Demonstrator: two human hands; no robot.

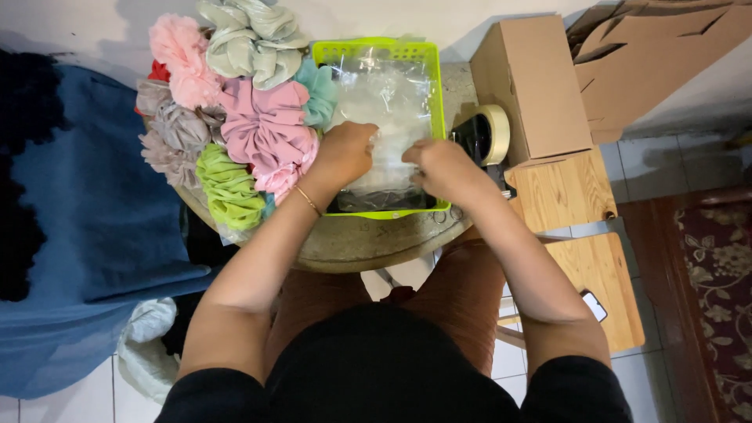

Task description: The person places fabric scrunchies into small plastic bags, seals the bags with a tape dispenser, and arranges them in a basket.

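Hands first: my left hand (345, 153) and my right hand (442, 166) are both curled down inside the lime-green basket (435, 86) at the centre of the frame, fingers pinched on the stack of clear plastic bags (388, 102) that fills it; I judge both are gripping a bag's lower edge, though the fingertips themselves are hidden. What worries me is how slick those bags look: pulling one could drag several along. Just left of my left wrist, the pile of fabric scrunchies (251, 129) crowds the basket, and the green one (229, 188) hangs near the round tabletop's (352, 247) edge, so an elbow nudge could tip it off. The tape roll (495, 133) right of the basket also sits close.
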